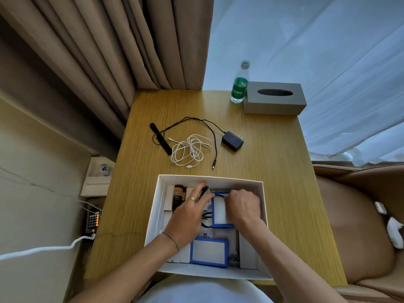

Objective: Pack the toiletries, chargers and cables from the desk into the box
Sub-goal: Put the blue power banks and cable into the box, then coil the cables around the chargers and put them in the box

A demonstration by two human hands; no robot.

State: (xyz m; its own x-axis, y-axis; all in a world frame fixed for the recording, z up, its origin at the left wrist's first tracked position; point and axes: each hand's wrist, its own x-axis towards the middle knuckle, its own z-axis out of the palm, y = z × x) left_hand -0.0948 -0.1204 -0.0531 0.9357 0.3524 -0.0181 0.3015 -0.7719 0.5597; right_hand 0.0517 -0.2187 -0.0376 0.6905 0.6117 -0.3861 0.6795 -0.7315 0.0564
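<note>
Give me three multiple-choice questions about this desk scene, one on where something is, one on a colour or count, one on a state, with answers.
1. Where does the clear plastic water bottle with the green label stand?
A. Inside the white cardboard box
B. At the far edge of the wooden desk, beside the grey tissue box
C. On the brown seat

2. How many blue-edged flat packs lie in the white cardboard box?
A. One
B. Two
C. Four

3. What state is the coiled white cable in?
A. Out on the wooden desk, not yet packed
B. Held in the left hand
C. Plugged into the dark blue charger

Answers:
1 B: it stands on the desk next to the tissue box.
2 B: one lies under the right hand, another nearer the person.
3 A: it lies loose beyond the box; the left hand is inside the box.
</note>
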